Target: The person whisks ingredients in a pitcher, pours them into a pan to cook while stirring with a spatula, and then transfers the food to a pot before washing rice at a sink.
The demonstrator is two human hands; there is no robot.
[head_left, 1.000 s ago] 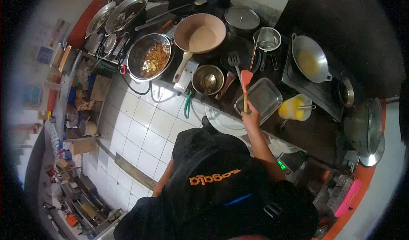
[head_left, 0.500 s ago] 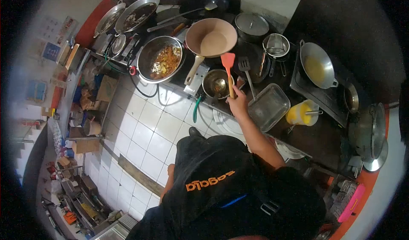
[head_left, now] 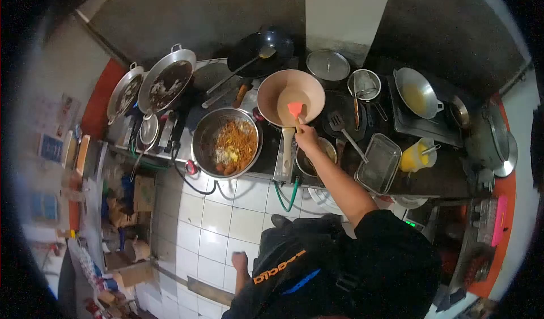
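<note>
My right hand (head_left: pixel 306 137) grips a silicone spatula (head_left: pixel 295 109) with a red head and a wooden handle. Its head is over the inside of a pink-beige saucepan (head_left: pixel 265 100); whether it touches the bottom I cannot tell. The saucepan's pale handle (head_left: pixel 287 151) points toward me. Partly behind my right forearm is a small metal pot (head_left: pixel 306 164). My left hand (head_left: pixel 240 260) hangs low over the tiled floor, fingers curled, with nothing visible in it. To the left of the saucepan stands a steel bowl (head_left: pixel 198 143) of orange-brown food with yellow and white bits.
Two large pans of dark oil (head_left: pixel 168 84) are at far left. A slotted turner (head_left: pixel 343 127), a rectangular metal tray (head_left: pixel 378 163), a yellow-filled jug (head_left: pixel 417 156) and a wok (head_left: pixel 419 92) sit to the right. A green hose (head_left: pixel 292 197) hangs off the counter edge.
The red spatula has moved from in front of the saucepan to over its inside, with my right hand still holding it. The camera view has turned and shifted. My left hand shows more fully.
</note>
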